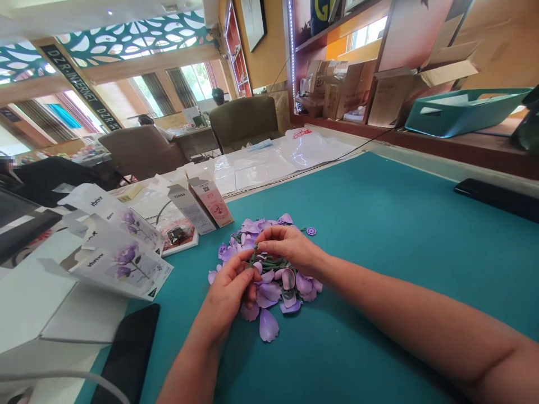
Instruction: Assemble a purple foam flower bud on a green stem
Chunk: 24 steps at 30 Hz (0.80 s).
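Note:
A heap of purple plastic flower petals (268,292) and green stem pieces (275,262) lies on the teal mat (349,224). Above its left part, my two hands meet at a small dark green stem piece (253,256). The thumb and fingers of my left hand (231,289) are closed on its lower part. From the right, my right hand (292,247) pinches its upper end. Fingers cover much of the piece, so its exact shape is hidden. One loose petal (268,326) rests at the heap's near edge, and a small purple wheel-like part (311,230) at its far right.
Printed flower boxes (126,264) and opened cartons (206,202) stand on the left. A black phone-like slab (126,353) lies near the left edge, and another dark object (497,197) at the far right. Behind the mat are plastic bags (256,163) and a teal basket (467,112).

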Motion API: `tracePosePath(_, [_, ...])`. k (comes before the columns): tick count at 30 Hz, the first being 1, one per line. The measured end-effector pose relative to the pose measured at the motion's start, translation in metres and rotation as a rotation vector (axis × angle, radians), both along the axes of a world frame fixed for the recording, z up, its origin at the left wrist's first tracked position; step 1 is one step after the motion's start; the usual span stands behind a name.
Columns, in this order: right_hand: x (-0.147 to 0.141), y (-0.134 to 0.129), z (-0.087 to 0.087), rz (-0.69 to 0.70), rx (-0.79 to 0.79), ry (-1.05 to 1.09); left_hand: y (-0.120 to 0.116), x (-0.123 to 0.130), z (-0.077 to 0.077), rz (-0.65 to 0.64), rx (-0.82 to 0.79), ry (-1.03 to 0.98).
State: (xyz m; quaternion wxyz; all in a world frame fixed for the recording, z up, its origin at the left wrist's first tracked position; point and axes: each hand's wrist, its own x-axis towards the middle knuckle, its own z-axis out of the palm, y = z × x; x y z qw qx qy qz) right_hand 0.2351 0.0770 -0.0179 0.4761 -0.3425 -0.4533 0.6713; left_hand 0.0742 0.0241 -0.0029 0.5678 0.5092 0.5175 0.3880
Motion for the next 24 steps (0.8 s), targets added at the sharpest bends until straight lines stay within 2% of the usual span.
tracePosePath(6, [-0.002, -0.001, 0.003, -0.010, -0.035, 0.019, 0.000, -0.001, 0.000, 0.011, 0.029, 0.044])
tracePosePath(18, [-0.003, -0.004, -0.001, 0.026, -0.042, 0.003, 0.005, -0.008, -0.011, 0.016, 0.106, 0.080])
tracePosePath(24, [-0.005, -0.006, -0.002, 0.036, -0.029, -0.031, 0.004, -0.004, -0.007, 0.050, 0.082, 0.097])
